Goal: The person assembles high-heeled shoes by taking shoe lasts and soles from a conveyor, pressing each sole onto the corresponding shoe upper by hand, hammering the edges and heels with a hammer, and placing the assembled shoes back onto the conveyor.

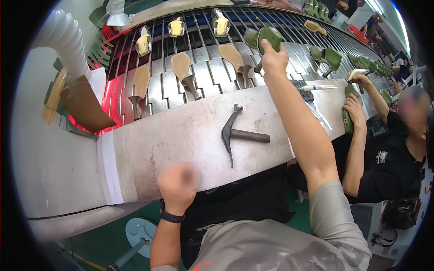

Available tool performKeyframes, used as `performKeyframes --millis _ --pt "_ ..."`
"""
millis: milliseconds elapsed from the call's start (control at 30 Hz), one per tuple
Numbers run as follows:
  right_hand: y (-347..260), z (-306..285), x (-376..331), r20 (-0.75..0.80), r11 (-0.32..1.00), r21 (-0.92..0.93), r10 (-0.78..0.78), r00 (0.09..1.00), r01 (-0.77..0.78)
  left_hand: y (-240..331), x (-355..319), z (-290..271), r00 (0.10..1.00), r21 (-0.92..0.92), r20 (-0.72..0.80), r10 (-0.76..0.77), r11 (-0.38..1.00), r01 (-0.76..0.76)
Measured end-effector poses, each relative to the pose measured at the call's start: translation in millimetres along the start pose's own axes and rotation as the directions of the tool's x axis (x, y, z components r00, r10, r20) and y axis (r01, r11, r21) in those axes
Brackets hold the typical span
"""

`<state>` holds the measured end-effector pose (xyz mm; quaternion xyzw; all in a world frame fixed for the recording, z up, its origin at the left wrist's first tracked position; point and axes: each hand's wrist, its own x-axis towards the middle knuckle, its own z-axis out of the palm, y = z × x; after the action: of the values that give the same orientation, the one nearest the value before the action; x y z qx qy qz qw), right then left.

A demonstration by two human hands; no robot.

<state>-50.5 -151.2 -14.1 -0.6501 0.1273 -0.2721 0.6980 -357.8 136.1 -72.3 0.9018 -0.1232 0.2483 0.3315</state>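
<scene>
Green heeled shoe (pixel 264 38) on the conveyor, right hand (pixel 274 58) grip pinching it from below.

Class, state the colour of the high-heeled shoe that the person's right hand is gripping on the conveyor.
Olive green: the high-heeled shoe in the right hand shows best in the head view.

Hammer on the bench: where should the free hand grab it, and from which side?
Take the hammer by its brown wooden handle, which lies flat pointing right, clear of the curved metal head. Come from above. The left hand, blurred at the bench's near edge, is probably nearer; the right hand holds a green shoe.
</scene>
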Motion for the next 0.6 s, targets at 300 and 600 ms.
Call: performKeyframes --millis 300,600 --pt "19 -13 -44 0.183 0.697 -0.52 -0.474 0.861 0.494 2 8 -19 0.964 -0.229 0.171 -0.202 0.944 0.238" --pt "25 19 -35 0.65 0.166 -0.758 0.11 0.752 0.631 -11 25 19 0.807 -0.743 0.408 -0.428 0.358 0.566"
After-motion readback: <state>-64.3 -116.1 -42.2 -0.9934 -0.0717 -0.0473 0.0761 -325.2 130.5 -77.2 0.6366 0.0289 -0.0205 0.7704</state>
